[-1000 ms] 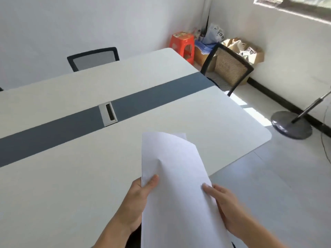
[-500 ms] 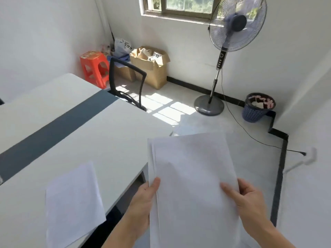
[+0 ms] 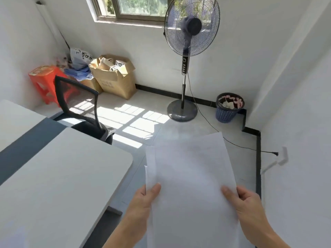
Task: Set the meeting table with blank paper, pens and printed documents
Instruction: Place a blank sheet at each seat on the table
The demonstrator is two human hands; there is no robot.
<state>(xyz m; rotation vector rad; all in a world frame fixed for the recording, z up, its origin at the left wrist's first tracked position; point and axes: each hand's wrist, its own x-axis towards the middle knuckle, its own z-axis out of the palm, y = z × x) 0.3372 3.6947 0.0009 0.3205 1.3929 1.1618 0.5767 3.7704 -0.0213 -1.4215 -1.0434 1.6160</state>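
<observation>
A stack of blank white paper (image 3: 191, 185) is held upright in front of me over the floor, to the right of the white meeting table (image 3: 59, 176). My left hand (image 3: 143, 203) grips the stack's left edge with the thumb on top. Along the right edge, my right hand (image 3: 247, 206) holds it the same way. The sheets are slightly fanned at the left side. No pens or printed documents are in view.
A black mesh chair (image 3: 80, 108) stands at the table's end. Behind it are an orange stool (image 3: 44, 81) and cardboard boxes (image 3: 114, 77). A standing fan (image 3: 189, 51) with a trailing cord and a blue waste basket (image 3: 229, 108) stand by the far wall.
The view has swung right, away from the table. The single sheet lying on the table has left the view. Both hands keep hold of the stack.
</observation>
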